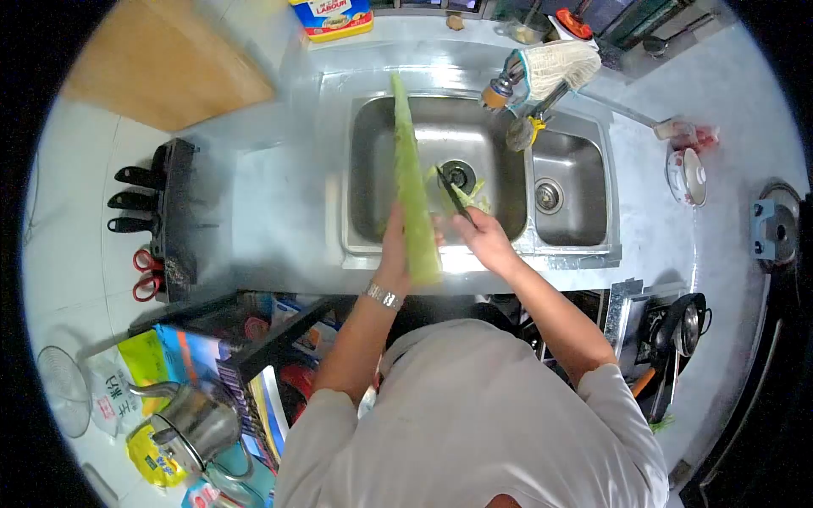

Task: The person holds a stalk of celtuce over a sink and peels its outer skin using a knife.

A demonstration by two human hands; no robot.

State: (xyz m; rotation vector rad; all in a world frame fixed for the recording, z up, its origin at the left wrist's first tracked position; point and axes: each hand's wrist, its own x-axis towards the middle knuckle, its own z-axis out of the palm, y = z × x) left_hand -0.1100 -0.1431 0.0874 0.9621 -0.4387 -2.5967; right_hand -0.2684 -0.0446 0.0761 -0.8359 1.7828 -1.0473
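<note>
A long pale-green stalk (412, 178) reaches from the sink's front edge to its back rim. My left hand (395, 251) is wrapped round its lower part, with a metal watch on the wrist. My right hand (486, 238) grips a dark, thin tool (453, 193), which looks like a peeler or knife, just right of the stalk. The tool's tip points toward the drain of the large basin (500, 140). Green peelings (480, 196) lie beside that drain.
The faucet (504, 82) with a cloth (559, 68) stands behind the basins. A rack (179, 222) holds knives and red-handled scissors on the left. A kettle (199, 423) and packets are at lower left. A white bowl (687, 178) and a pan (677, 326) are on the right.
</note>
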